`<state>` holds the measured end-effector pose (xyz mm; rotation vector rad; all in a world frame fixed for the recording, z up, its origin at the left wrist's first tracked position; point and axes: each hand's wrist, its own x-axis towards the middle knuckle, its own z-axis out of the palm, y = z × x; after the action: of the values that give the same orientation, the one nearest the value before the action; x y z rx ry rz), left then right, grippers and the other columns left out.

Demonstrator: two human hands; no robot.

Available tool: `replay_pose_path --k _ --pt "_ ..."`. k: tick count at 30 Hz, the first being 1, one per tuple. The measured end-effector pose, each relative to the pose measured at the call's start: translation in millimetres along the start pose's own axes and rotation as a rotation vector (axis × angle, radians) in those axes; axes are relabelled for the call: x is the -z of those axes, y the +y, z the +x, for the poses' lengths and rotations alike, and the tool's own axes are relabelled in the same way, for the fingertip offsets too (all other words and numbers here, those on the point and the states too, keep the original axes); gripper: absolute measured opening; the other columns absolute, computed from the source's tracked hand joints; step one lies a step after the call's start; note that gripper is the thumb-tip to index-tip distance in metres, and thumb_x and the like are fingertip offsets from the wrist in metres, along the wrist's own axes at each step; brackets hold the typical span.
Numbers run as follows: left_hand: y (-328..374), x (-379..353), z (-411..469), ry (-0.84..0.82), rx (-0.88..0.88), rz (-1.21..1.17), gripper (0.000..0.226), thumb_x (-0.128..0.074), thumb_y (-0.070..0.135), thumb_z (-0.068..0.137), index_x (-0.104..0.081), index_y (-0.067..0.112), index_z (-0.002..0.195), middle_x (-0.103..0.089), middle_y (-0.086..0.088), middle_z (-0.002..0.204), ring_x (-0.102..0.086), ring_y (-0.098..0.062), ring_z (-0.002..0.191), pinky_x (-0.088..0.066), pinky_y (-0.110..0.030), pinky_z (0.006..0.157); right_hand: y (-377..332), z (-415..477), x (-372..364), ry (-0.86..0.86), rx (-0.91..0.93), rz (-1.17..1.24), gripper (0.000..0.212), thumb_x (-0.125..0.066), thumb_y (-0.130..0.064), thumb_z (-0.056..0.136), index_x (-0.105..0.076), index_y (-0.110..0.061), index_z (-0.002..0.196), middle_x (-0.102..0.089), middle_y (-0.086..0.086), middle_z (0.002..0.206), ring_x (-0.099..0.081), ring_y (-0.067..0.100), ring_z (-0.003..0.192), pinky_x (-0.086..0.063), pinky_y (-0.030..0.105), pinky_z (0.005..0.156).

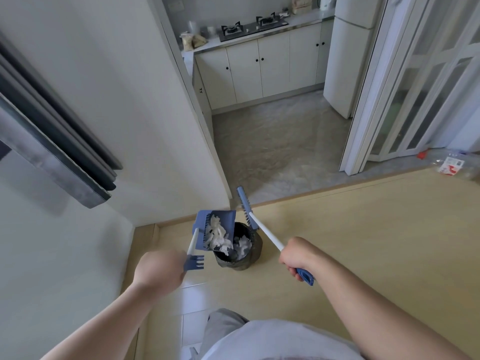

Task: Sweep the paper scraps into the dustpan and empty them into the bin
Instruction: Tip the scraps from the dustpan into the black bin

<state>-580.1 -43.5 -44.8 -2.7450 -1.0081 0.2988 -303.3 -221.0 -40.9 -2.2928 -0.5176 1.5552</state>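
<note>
1. The left hand [158, 271] is closed around the white handle of the dustpan [201, 222], close to the blue comb piece at its end. It holds the pan lifted and tipped, with the open mouth pointing down over the bin [233, 263].
2. The paper scraps [218, 236] are mostly in the tipped pan, at its lower edge. Some white scraps lie inside the bin as well. The pan hangs directly above the opening, probably so that nothing drops on the floor [337, 229].
3. The right hand [296, 255] grasps the broom [245, 206] near the blue end of its handle. The brush head is in the air, past the far side of the bin and just beside the pan. I think it is kept there to stay out of the way, or to push out scraps that stick.
4. The bin stands on the floor near the corner of the wall [78, 255].
5. In my judgement the sweeping is finished and the emptying is about half done.
</note>
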Motion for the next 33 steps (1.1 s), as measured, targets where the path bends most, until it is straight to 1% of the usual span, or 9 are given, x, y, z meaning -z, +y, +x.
replay_pose_path --k 2,4,7,12,14,16,18,23,33 --pt "-2 1 -1 0.004 -0.011 0.008 0.042 -0.095 0.030 0.031 -0.057 0.022 0.049 -0.036 0.009 0.037 -0.039 -0.019 0.025 -0.017 -0.014 0.044 -1 1 0 0.002 0.000 -0.008 0.031 -0.045 0.002 0.090 -0.061 0.015 0.113 -0.057 0.020 0.074 -0.051 0.032 0.069 -0.043 0.037 0.064" --pt "-3 0 -2 0.004 -0.040 0.021 0.044 -0.095 0.029 0.028 -0.057 0.022 0.048 -0.039 0.009 0.037 -0.033 -0.018 0.025 -0.016 -0.014 0.045 -1 2 0 0.008 0.004 -0.007 0.031 -0.045 0.001 0.091 -0.059 0.015 0.114 -0.057 0.019 0.072 -0.051 0.031 0.069 -0.043 0.037 0.064" --pt "-5 -1 -4 0.004 -0.042 0.018 0.046 -0.096 0.030 0.027 -0.057 0.022 0.048 -0.035 0.010 0.038 -0.041 -0.019 0.025 -0.014 -0.015 0.046 -2 4 0 0.016 0.007 -0.008 0.031 -0.044 0.001 0.091 -0.060 0.015 0.114 -0.057 0.019 0.074 -0.051 0.032 0.069 -0.043 0.038 0.065" --pt "-2 -3 -6 0.008 -0.056 0.016 0.044 -0.095 0.027 0.028 -0.055 0.021 0.047 -0.044 0.007 0.037 -0.043 -0.021 0.025 -0.019 -0.014 0.045 -3 11 0 0.027 0.009 0.026 0.031 -0.047 -0.001 0.088 -0.063 0.015 0.109 -0.058 0.018 0.070 -0.050 0.032 0.068 -0.044 0.037 0.063" --pt "-2 -5 -6 0.018 -0.062 0.014 0.044 -0.095 0.027 0.030 -0.055 0.021 0.047 -0.044 0.007 0.037 -0.043 -0.021 0.025 -0.020 -0.014 0.045 -2 13 -1 0.029 0.031 0.101 0.026 -0.048 -0.003 0.083 -0.064 0.014 0.096 -0.058 0.019 0.070 -0.048 0.032 0.066 -0.042 0.038 0.063" --pt "-2 -6 -6 0.017 -0.058 0.012 0.045 -0.096 0.028 0.031 -0.054 0.021 0.047 -0.044 0.007 0.037 -0.043 -0.020 0.025 -0.020 -0.013 0.045 -1 12 -2 0.018 0.037 0.170 0.019 -0.050 -0.007 0.084 -0.062 0.006 0.078 -0.057 0.019 0.071 -0.045 0.032 0.070 -0.041 0.038 0.066" --pt "-2 -7 -6 0.015 -0.056 0.012 0.045 -0.095 0.028 0.031 -0.054 0.021 0.047 -0.044 0.007 0.037 -0.043 -0.020 0.025 -0.021 -0.013 0.045 -2 12 -3 0.014 0.046 0.239 0.022 -0.051 -0.010 0.084 -0.058 0.000 0.066 -0.055 0.019 0.074 -0.044 0.031 0.072 -0.042 0.036 0.067" --pt "1 -9 -5 0.016 -0.049 0.010 0.045 -0.095 0.029 0.030 -0.055 0.021 0.047 -0.045 0.006 0.037 -0.045 -0.021 0.026 -0.024 -0.014 0.044 -3 14 -8 0.001 0.060 0.434 0.026 -0.048 -0.007 0.086 -0.054 -0.007 0.061 -0.050 0.010 0.059 -0.040 0.015 0.046 -0.038 0.022 0.046" --pt "-3 -6 -4 0.043 -0.026 0.011 0.046 -0.097 0.030 0.034 -0.054 0.021 0.047 -0.044 0.008 0.037 -0.043 -0.020 0.025 -0.018 -0.013 0.047 3 18 -19 -0.052 0.003 0.493 0.029 -0.048 -0.009 0.087 -0.051 -0.010 0.059 -0.048 0.007 0.051 -0.038 0.013 0.040 -0.035 0.019 0.035"
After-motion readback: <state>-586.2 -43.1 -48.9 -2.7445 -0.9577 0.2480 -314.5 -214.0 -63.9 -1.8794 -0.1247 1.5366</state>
